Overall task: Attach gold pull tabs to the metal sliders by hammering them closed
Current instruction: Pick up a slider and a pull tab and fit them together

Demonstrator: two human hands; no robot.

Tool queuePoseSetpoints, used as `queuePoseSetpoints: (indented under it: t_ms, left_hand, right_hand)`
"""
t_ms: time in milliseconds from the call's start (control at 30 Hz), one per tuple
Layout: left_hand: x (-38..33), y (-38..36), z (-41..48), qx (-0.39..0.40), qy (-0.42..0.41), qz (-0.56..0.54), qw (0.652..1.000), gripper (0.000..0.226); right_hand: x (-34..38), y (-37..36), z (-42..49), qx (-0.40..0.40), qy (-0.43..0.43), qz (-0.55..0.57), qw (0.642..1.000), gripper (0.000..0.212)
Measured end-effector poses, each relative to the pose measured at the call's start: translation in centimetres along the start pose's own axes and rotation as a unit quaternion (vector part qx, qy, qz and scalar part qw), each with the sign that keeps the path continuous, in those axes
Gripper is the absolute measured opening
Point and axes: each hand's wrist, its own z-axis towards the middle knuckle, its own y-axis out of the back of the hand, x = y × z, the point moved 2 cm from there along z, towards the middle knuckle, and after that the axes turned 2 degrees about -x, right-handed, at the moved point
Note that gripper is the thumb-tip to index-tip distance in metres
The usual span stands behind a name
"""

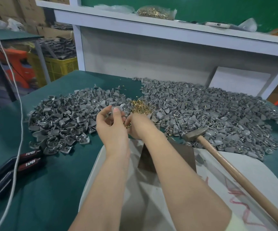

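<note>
- Holding one grey metal slider (117,108) at frame centre: left hand (112,126), thumb and curled fingers pinching it
- right hand (140,128) touching the left, fingers curled in on a few gold pull tabs (128,126); fingertips hidden, exact pinch cannot tell
- gold tab pile (140,106) just above the hands, between the two grey heaps
- left slider heap (59,121) at centre left; right slider heap (218,117) larger, spreading to the right edge
- hammer (194,132) lying at right, head against the right heap, wooden handle running to the lower right corner; neither hand on it
- dark metal plate (184,153) under the right forearm
- green table cover (51,197); black TAPER tools (27,161) and white cord (17,164) at lower left
</note>
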Motion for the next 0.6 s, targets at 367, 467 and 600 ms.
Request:
queuePoseSetpoints:
  t_ms: [367,467,600]
  left_hand:
    - [-0.5,-0.1,-0.4,-0.001,0.026,-0.061,0.998,0.012]
    - [-0.5,-0.1,-0.3,0.002,0.031,-0.065,0.997,0.014]
    - [-0.1,-0.4,-0.3,0.034,0.012,-0.039,0.999,0.013]
  right_hand:
    - [0.8,-1.6,2.0,0.016,-0.016,-0.007,1.0,0.022]
    - [0.8,-1.3,1.7,0.001,-0.022,-0.007,1.0,0.018]
    - [-0.7,1.7,0.3,-0.081,-0.056,0.017,0.995,0.005]
